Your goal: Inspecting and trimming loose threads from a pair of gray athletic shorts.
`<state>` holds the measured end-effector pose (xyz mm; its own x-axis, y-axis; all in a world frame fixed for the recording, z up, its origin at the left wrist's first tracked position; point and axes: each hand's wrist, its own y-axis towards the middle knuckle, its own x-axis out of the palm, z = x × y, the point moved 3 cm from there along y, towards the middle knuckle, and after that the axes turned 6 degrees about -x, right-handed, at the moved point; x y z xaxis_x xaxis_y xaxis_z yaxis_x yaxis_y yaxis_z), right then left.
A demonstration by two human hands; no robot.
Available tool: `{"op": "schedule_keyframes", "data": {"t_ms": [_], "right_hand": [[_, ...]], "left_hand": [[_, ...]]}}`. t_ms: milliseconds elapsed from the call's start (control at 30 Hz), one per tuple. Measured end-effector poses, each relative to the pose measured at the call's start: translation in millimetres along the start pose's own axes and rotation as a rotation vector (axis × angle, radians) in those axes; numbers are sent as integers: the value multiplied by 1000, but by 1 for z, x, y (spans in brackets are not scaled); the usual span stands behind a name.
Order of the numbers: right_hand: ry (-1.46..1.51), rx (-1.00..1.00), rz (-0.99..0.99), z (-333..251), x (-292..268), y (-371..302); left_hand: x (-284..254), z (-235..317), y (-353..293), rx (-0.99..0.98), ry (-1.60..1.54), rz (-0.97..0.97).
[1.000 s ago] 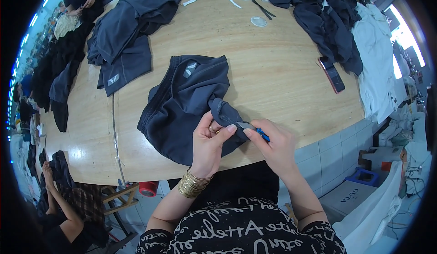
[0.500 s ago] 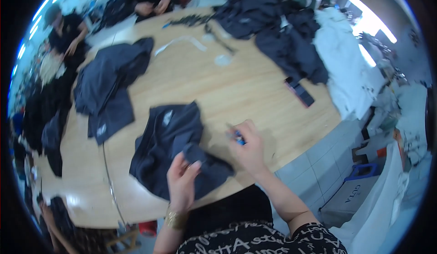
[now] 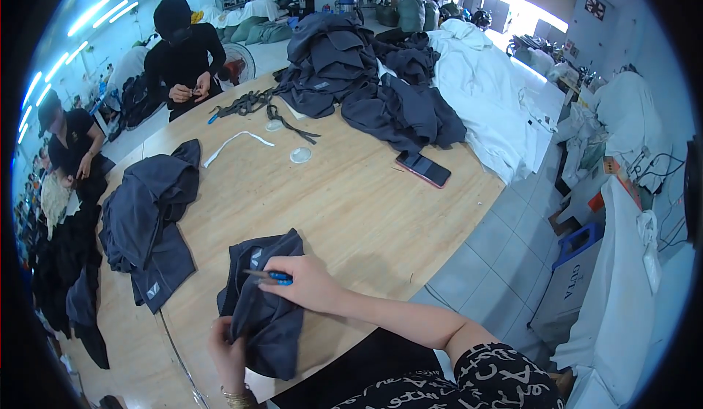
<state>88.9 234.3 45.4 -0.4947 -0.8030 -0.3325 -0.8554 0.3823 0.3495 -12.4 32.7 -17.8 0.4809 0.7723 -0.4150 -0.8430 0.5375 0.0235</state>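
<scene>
A dark grey garment (image 3: 274,336) lies bunched on the table in front of me, a small light emblem on its upper part. My left hand (image 3: 227,347) is closed on the garment's left edge, fingers partly hidden by the cloth. Over the upper part of the garment, my right hand (image 3: 304,281) is wrapped round small thread snips (image 3: 278,278) with blue handles. Their metal tips point left, close to the emblem; whether they touch the cloth I cannot tell.
Another dark grey garment (image 3: 150,222) lies to the left on the wooden table (image 3: 351,196). A dark garment pile (image 3: 329,65), white cloth (image 3: 476,87), phone (image 3: 423,169), white strip (image 3: 238,142) and dark cords (image 3: 245,103) are farther off. Two people (image 3: 183,57) work beyond the table.
My right hand has moved left with the snips, over the garment. My left hand has shifted to the garment's left edge, and the cloth lies differently. The head view has tilted up.
</scene>
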Motion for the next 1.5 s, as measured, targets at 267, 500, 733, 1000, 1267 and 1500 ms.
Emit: {"op": "schedule_keyframes", "data": {"t_ms": [267, 500, 733, 1000, 1267, 1500], "right_hand": [[154, -210, -167, 9, 33, -38], [16, -151, -262, 25, 35, -55], [-289, -257, 126, 8, 8, -50], [-404, -518, -43, -10, 41, -67], [-325, -489, 75, 2, 21, -83], [-348, -386, -5, 17, 7, -103]], "left_hand": [[23, 18, -14, -223, -640, -109], [15, 15, -2, -185, -880, 87], [21, 6, -21, -336, -374, -247], [48, 19, -28, -353, -911, -121], [49, 29, -30, -472, -1152, 85], [50, -6, -34, -328, -1290, -141]]}}
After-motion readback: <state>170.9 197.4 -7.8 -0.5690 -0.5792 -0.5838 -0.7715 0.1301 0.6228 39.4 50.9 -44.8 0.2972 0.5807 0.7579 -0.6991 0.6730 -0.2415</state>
